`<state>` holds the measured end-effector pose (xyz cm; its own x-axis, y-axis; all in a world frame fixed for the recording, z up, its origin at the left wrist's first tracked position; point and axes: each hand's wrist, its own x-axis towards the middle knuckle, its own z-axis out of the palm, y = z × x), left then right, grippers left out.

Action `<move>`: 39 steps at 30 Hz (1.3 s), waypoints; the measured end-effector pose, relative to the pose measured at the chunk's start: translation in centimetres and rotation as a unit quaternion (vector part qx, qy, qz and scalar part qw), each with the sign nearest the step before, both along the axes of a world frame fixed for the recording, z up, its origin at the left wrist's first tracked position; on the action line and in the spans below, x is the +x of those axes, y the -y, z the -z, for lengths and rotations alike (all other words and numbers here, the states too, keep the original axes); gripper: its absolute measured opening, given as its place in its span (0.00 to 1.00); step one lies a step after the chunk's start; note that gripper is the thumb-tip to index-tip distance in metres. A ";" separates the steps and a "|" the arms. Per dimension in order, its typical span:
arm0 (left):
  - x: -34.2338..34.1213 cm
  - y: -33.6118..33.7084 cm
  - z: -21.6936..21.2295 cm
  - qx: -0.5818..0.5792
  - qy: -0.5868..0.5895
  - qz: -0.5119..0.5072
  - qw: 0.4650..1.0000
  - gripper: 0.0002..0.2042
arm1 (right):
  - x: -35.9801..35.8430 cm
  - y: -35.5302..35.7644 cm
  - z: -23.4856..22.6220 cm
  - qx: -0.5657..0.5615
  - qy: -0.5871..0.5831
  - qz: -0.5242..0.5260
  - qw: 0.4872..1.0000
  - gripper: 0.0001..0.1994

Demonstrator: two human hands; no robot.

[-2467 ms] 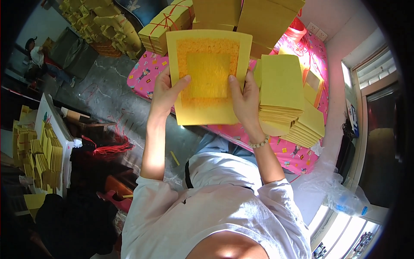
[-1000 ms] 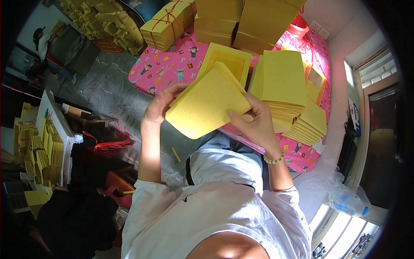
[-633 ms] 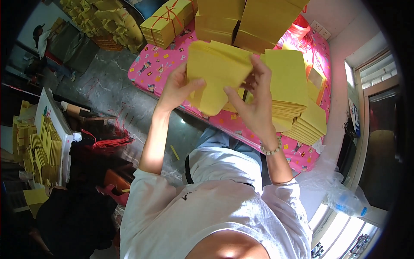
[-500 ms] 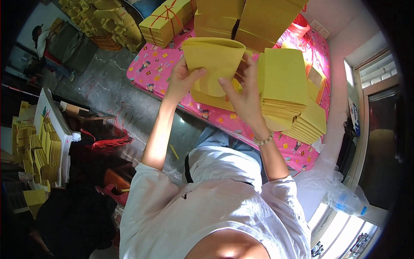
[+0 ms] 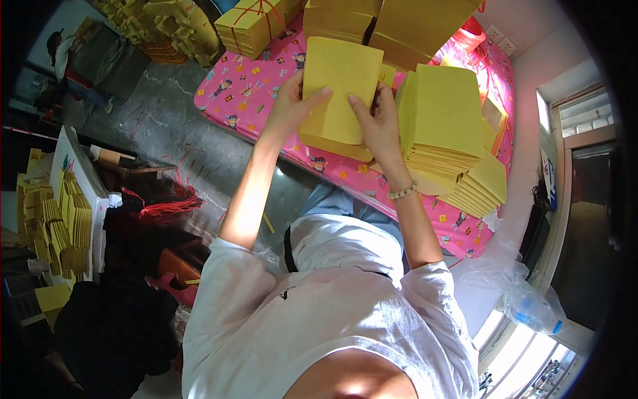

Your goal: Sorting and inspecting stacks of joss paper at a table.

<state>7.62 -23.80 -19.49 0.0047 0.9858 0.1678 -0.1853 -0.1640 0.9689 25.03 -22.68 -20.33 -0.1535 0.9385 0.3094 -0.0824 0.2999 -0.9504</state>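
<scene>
Between my hands is a batch of yellow paper envelopes (image 5: pixel 343 74), lying nearly flat and facing up above the pink patterned tablecloth (image 5: pixel 229 90). My left hand (image 5: pixel 290 112) grips its left edge with the thumb on top. On the opposite edge my right hand (image 5: pixel 380 130) does the same, its thumb pressed on the face and its fingers curled at the side. Just right of that hand stands a tall stack of envelopes (image 5: pixel 446 110). Another fanned pile of envelopes (image 5: pixel 477 193) leans below it. How many envelopes I hold is hidden.
Behind my hands stand larger stacks of yellow paper (image 5: pixel 412 30) and a bundle tied with red string (image 5: pixel 249 32). A red container (image 5: pixel 469 34) is at the far right. To the left, a side table (image 5: pixel 100 223) bears more envelopes near a person in black (image 5: pixel 113 339).
The envelopes were bowed into a curve with their top edge raised; now they lie flatter. Both hands remain on their sides.
</scene>
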 end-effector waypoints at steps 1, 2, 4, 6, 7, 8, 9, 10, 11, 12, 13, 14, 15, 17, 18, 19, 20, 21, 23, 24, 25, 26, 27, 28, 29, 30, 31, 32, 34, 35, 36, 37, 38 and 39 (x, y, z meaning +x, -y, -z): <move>-0.1 0.2 -0.6 -0.043 -0.014 -0.007 0.999 0.19 | -0.1 0.1 -0.4 -0.003 0.001 -0.002 1.000 0.17; 0.0 0.3 -1.2 -0.046 -0.013 -0.009 0.999 0.19 | -0.2 0.3 -0.8 -0.047 -0.030 -0.012 0.998 0.16; 0.3 0.5 -1.8 -0.096 0.038 0.008 0.995 0.19 | -0.3 0.6 -1.3 -0.093 -0.060 -0.023 0.994 0.16; 0.6 0.2 -1.5 -0.110 0.040 0.019 0.993 0.19 | -0.3 0.9 -1.4 -0.150 -0.084 0.003 0.985 0.15; 0.7 0.0 -1.3 -0.121 0.040 0.031 0.991 0.18 | -0.3 1.0 -1.3 -0.152 -0.084 0.002 0.985 0.15; 0.7 -0.2 -1.1 -0.122 0.041 0.030 0.991 0.18 | -0.4 0.9 -1.2 -0.151 -0.093 0.004 0.984 0.15; 0.7 -0.3 -0.9 -0.128 0.045 0.037 0.990 0.19 | -0.4 0.9 -1.1 -0.150 -0.102 0.005 0.983 0.16; 0.9 -0.4 -1.0 -0.135 0.049 0.045 0.989 0.19 | -0.3 0.9 -1.0 -0.151 -0.102 0.005 0.983 0.16; 1.0 -0.2 -1.0 -0.136 0.049 0.046 0.988 0.19 | -0.2 0.8 -1.0 -0.154 -0.094 0.011 0.984 0.16; 1.2 0.0 -1.1 -0.136 0.049 0.044 0.989 0.18 | -0.1 0.9 -0.9 -0.156 -0.086 0.016 0.984 0.16; 1.3 0.2 -1.4 -0.135 0.049 0.042 0.989 0.18 | -0.1 1.0 -1.1 -0.157 -0.086 0.016 0.984 0.16; 1.4 0.3 -1.5 -0.136 0.049 0.042 0.989 0.18 | -0.1 1.2 -1.4 -0.173 -0.089 0.015 0.981 0.16; 1.5 0.4 -1.6 -0.146 0.051 0.033 0.987 0.17 | -0.1 1.3 -1.6 -0.189 -0.093 0.014 0.978 0.16; 1.6 0.3 -1.6 -0.155 0.053 0.026 0.986 0.17 | 0.0 1.1 -1.5 -0.186 -0.088 0.015 0.979 0.16; 1.6 0.2 -1.6 -0.164 0.043 0.029 0.985 0.17 | 0.1 1.1 -1.4 -0.182 -0.084 0.014 0.980 0.16; 1.5 0.2 -1.5 -0.174 0.032 0.030 0.984 0.16 | 0.1 1.0 -1.3 -0.183 -0.084 0.014 0.979 0.16; 1.4 0.1 -1.5 -0.174 0.032 0.029 0.984 0.16 | 0.2 0.9 -1.2 -0.183 -0.079 0.014 0.980 0.16; 1.3 0.0 -1.4 -0.185 0.033 0.034 0.982 0.16 | 0.2 0.9 -1.1 -0.183 -0.073 0.014 0.980 0.16; 1.2 0.1 -1.4 -0.192 0.035 0.038 0.980 0.16 | 0.1 1.0 -1.5 -0.179 -0.073 0.011 0.981 0.16; 1.1 0.2 -1.6 -0.194 0.028 0.040 0.980 0.17 | 0.0 1.1 -1.7 -0.175 -0.074 0.008 0.982 0.16; 1.1 0.1 -1.7 -0.196 0.020 0.043 0.979 0.18 | 0.1 1.1 -1.7 -0.173 -0.074 0.008 0.982 0.16; 1.3 0.1 -1.7 -0.193 0.019 0.044 0.980 0.18 | 0.3 1.2 -1.8 -0.145 -0.047 0.013 0.988 0.15; 1.6 0.5 -1.6 -0.159 0.031 0.039 0.986 0.18 | 0.4 1.3 -1.9 -0.116 -0.021 0.018 0.993 0.15; 1.5 0.9 -1.5 -0.123 0.040 0.029 0.991 0.18 | 0.2 1.5 -1.9 -0.109 -0.024 0.013 0.994 0.15; 1.9 1.0 -1.3 -0.115 0.039 0.029 0.992 0.18 | 0.1 1.8 -1.8 -0.059 -0.006 0.016 0.998 0.15; 2.4 1.2 -1.0 -0.057 0.045 -0.012 0.997 0.17 | 0.1 2.0 -1.8 -0.007 0.013 0.019 1.000 0.14; 2.9 1.3 -0.7 0.002 0.052 -0.051 0.997 0.17 | 0.2 2.2 -1.6 0.001 0.011 0.022 1.000 0.14; 3.3 1.5 -0.7 0.045 0.022 -0.077 0.996 0.17 | 0.3 2.4 -1.4 0.022 0.010 0.023 0.999 0.15; 3.7 1.9 -0.9 0.086 0.009 -0.086 0.993 0.17 | 0.2 2.9 -1.8 0.092 0.025 0.047 0.994 0.16; 3.8 2.0 -1.0 0.120 -0.002 -0.097 0.988 0.17 | 0.3 2.8 -1.8 0.096 0.024 0.048 0.994 0.16; 3.8 1.8 -0.9 0.123 -0.003 -0.096 0.988 0.17 | 0.4 2.7 -1.7 0.077 0.016 0.040 0.996 0.17; 3.8 1.7 -0.6 0.117 0.031 -0.084 0.989 0.17 | 0.4 2.7 -1.5 0.057 0.009 0.030 0.998 0.18; 3.7 1.6 -0.1 0.111 0.065 -0.072 0.989 0.16 | 0.5 2.6 -1.4 0.059 0.008 0.030 0.998 0.18; 3.6 1.5 0.5 0.113 0.065 -0.071 0.989 0.16 | 0.5 2.6 -1.2 0.055 0.035 0.029 0.997 0.18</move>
